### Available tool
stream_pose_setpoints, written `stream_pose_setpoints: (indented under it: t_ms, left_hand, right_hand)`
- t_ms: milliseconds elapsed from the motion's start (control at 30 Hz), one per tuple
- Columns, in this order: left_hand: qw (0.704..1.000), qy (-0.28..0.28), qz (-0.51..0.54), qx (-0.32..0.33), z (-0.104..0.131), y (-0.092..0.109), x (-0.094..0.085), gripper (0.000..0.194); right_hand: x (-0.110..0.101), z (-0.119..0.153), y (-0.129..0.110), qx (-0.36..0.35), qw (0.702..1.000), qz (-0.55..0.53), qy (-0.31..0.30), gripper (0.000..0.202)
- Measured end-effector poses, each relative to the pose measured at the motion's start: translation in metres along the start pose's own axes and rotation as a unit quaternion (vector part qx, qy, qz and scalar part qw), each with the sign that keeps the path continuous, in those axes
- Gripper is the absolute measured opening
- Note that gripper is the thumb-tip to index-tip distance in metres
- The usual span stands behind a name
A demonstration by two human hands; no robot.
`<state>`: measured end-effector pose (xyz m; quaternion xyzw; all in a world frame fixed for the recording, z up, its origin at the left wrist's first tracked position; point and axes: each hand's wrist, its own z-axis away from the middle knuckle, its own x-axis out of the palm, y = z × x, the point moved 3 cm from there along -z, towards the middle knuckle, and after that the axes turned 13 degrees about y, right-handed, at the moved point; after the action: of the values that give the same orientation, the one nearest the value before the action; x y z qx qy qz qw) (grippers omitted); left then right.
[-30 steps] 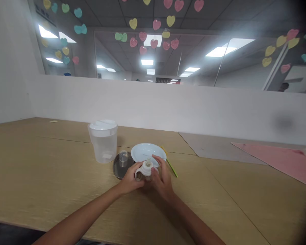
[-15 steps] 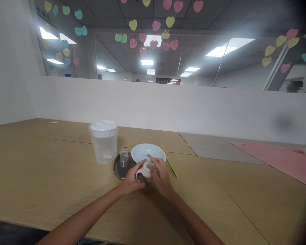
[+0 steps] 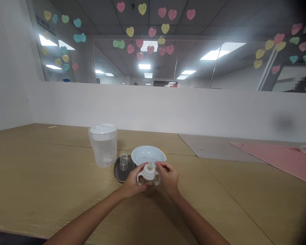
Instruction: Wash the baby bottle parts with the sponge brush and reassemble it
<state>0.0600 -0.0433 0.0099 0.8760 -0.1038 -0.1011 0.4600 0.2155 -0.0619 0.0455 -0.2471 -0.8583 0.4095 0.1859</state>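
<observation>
A baby bottle (image 3: 149,173) with a white collar, two white handles and a clear nipple stands upright between my hands. My left hand (image 3: 133,182) is wrapped round its left side and handle. On the bottle's right, my right hand (image 3: 169,177) has its fingers curled, thumb and fingertips together beside the nipple; whether they hold anything is too small to tell. A white bowl (image 3: 145,153) lies just behind the bottle. To the left, a clear cap (image 3: 123,162) stands on a dark round tray (image 3: 118,175).
A lidded clear pitcher (image 3: 104,146) stands at the back left of the wooden table (image 3: 53,177). Something yellow (image 3: 164,151) shows at the bowl's right edge. A pink cloth (image 3: 275,158) lies at the far right, before the white wall (image 3: 153,109).
My right hand has moved right, off the top of the bottle, uncovering the nipple and right handle. It now covers most of the green and yellow stick. The view has shifted slightly.
</observation>
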Motion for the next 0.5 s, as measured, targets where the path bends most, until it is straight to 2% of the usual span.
stream_pose_setpoints:
  t_ms: [100,200,267,333,400,500]
  left_hand:
    - [1.000,-0.001,0.008,0.000,0.001,-0.001,0.001,0.071]
    - [1.000,-0.002,0.027,-0.002,0.000,-0.003,0.002,0.073]
    - [0.999,-0.003,0.033,-0.007,0.000,-0.004,0.001,0.070]
    - [0.999,-0.004,0.031,-0.015,0.000,-0.004,0.001,0.067]
    - [0.999,-0.001,0.030,-0.022,0.000,-0.003,0.002,0.071]
    - [0.999,0.014,0.026,-0.022,-0.001,-0.003,0.002,0.079]
  right_hand:
    - [0.002,0.003,0.001,0.009,0.998,-0.022,-0.053,0.031]
    - [0.007,0.009,-0.002,-0.006,0.986,-0.048,-0.159,0.033]
    - [0.010,0.012,-0.004,-0.012,0.979,-0.031,-0.199,0.041]
    - [0.010,0.013,-0.006,-0.036,0.983,0.017,-0.181,0.044]
    - [0.009,0.012,-0.008,-0.096,0.983,0.082,-0.131,0.047]
    - [0.007,0.013,-0.009,-0.184,0.968,0.141,-0.098,0.038]
